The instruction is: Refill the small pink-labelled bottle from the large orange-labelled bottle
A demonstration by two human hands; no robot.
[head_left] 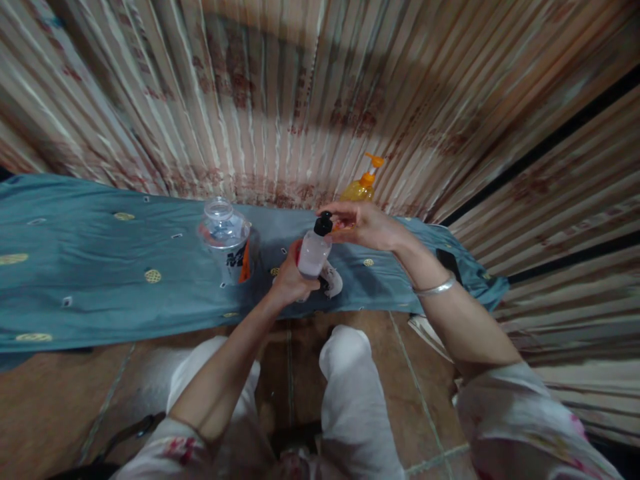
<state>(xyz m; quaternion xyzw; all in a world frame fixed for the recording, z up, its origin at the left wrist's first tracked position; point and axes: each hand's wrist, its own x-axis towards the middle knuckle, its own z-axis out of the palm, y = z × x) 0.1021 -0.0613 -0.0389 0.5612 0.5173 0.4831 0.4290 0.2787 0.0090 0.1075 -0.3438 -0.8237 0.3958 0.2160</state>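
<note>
Left hand point(289, 279) clamped round small clear bottle point(313, 257), right hand point(361, 225) pinching its black pump cap point(323, 223); best kept upright, grip firm, above blue-clothed bench point(100, 267).

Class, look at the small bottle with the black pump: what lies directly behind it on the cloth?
Behind the small bottle, the right hand covers most of an orange pump bottle; only its top shows. The left hand grips the small bottle.

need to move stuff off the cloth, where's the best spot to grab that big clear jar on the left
Probably around the clear jar's narrow neck just under the domed lid, coming from above: it stands upright on the blue cloth, and its body looks wide for one hand. The near-left side is free; the left hand holding the small pump bottle crowds its right.
</note>
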